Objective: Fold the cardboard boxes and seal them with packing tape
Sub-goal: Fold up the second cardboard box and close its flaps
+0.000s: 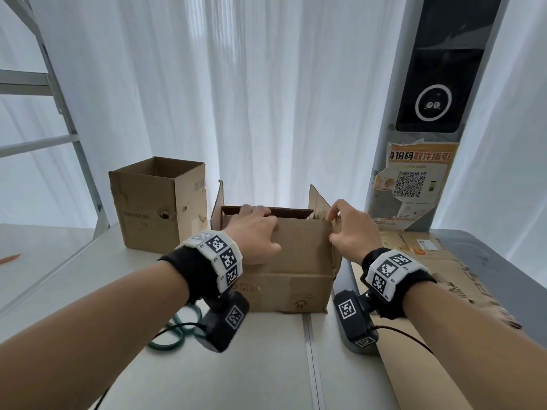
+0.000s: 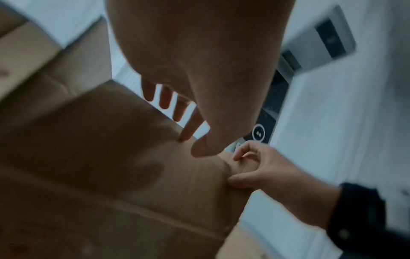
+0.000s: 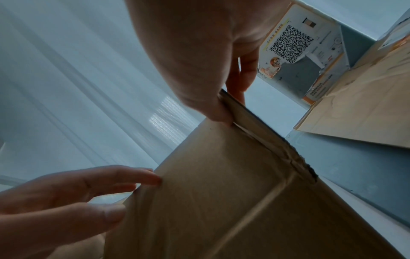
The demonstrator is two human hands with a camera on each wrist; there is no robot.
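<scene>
A brown cardboard box (image 1: 299, 279) stands on the table in front of me with its top flaps up. My left hand (image 1: 260, 226) lies on the near long flap (image 2: 99, 149), its straight fingers reaching over the flap's top edge and the thumb on the outer face. My right hand (image 1: 334, 229) pinches the right side flap (image 3: 250, 119) at the box's near right corner, thumb on the near side and fingers behind it. The left side flap (image 1: 217, 205) stands upright. No tape shows in any view.
A second, taller open box (image 1: 159, 202) stands at the back left. Flattened cardboard (image 1: 444, 270) lies on the right of the table. Green loops (image 1: 177, 329) lie under my left wrist. A grey pillar with a screen and a QR poster (image 1: 414, 179) rises behind on the right.
</scene>
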